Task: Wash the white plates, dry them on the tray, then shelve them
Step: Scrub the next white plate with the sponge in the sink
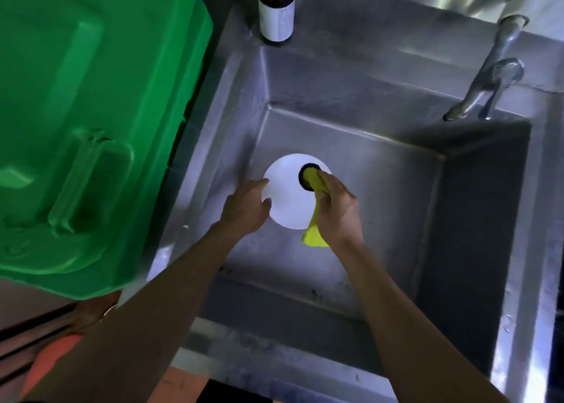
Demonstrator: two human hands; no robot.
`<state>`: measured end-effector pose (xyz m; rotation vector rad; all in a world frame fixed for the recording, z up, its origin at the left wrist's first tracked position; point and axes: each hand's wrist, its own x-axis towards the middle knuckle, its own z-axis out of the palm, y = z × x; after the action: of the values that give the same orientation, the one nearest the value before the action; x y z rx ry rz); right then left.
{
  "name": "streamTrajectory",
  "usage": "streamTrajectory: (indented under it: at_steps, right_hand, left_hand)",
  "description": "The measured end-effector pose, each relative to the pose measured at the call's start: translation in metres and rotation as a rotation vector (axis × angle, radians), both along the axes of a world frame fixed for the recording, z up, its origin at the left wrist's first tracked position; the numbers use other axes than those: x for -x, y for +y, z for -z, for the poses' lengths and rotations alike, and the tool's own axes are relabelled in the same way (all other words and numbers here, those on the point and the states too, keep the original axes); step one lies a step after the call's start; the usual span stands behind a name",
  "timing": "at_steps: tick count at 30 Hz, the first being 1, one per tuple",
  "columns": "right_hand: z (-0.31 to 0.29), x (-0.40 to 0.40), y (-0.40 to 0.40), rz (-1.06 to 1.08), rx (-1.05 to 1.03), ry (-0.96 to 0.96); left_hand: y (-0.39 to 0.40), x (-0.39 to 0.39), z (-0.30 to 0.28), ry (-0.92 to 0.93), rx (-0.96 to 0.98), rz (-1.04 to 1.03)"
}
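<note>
While both bare forearms reach down into a deep, square stainless-steel sink [381, 189], one round white plate [287, 198] is held over its brushed, dull-grey floor, smooth and glossy with no pattern showing. The left hand [244, 209] has its grip closed on the plate's left rim, thumb on the upper face and the other fingers hidden beneath. The right hand [335, 210] has its grip wrapped around a soft yellow cloth [314, 234], one bunched end pressed on the plate's upper right part and the loose tail hanging below the wrist, just past the plate's lower edge. A dark round ring [305, 176] surrounds the bunched end of the cloth; whether it is the drain or something on the plate cannot be told. One metal tap [485, 79], curved and shiny, stands on the sink's right back ledge, its spout pointing down into the basin. One dark brown glass bottle [276, 6] with a pale paper label stands upright at the back left corner ledge. One large green moulded-plastic bin lid [85, 112], ribbed and with a recessed handle, fills the left side just beside the sink.
</note>
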<state>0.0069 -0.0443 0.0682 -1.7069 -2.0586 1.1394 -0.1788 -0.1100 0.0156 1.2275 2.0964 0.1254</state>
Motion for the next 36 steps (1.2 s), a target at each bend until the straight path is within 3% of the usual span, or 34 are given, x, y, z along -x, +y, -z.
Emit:
streamTrajectory:
  at_steps: [13, 31, 36]
  right_hand:
    - [0.056, -0.009, 0.026, -0.028, 0.124, 0.003]
    - [0.065, -0.021, 0.021, -0.034, 0.205, 0.046]
    - [0.065, -0.039, 0.009, -0.013, 0.228, 0.024]
  left_hand:
    - [0.026, -0.004, 0.080, -0.324, 0.020, -0.420]
    - [0.030, -0.023, 0.067, -0.409, -0.048, -0.732]
    - [0.019, -0.035, 0.061, -0.493, -0.033, -1.005]
